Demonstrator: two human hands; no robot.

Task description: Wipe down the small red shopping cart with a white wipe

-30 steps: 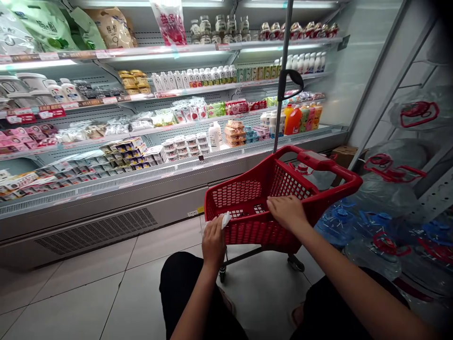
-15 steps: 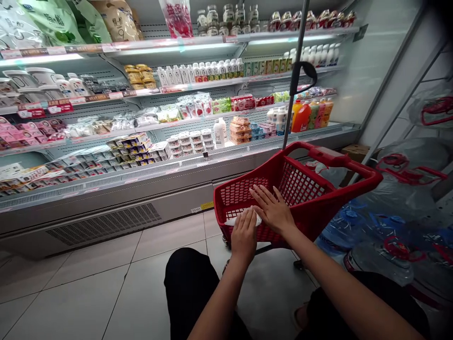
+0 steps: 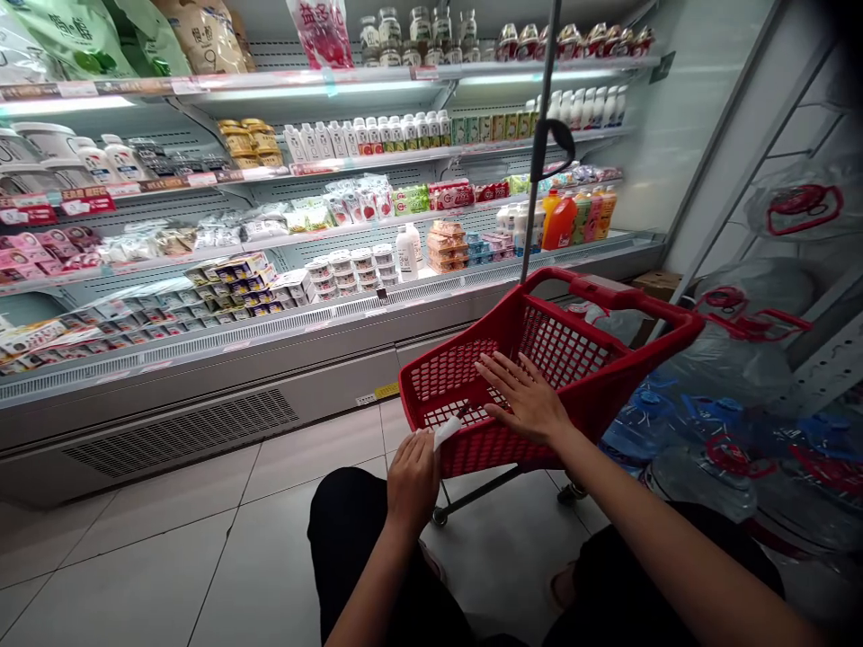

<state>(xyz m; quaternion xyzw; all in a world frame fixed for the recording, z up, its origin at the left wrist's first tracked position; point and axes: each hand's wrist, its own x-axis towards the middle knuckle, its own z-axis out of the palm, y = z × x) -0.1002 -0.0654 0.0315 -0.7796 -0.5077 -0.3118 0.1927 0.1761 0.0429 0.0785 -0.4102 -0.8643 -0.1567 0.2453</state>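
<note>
A small red plastic shopping cart (image 3: 593, 377) stands on the tiled floor right in front of me, its basket tilted towards me. My left hand (image 3: 413, 476) is closed on a white wipe (image 3: 445, 433) and presses it against the cart's near left rim. My right hand (image 3: 526, 395) lies flat on the near rim with its fingers spread, holding nothing. My knees in black trousers show below both arms.
A long open chiller (image 3: 270, 270) with shelves of dairy packs, bottles and cartons runs across the back. A grey pole (image 3: 539, 144) rises behind the cart. Large wrapped water bottles (image 3: 728, 422) with red handles are stacked at the right. Pale floor tiles (image 3: 168, 557) lie at the left.
My left hand with the wipe slid from the rim's middle back to its left corner. My right hand stayed flat on the rim. The view shifted slightly.
</note>
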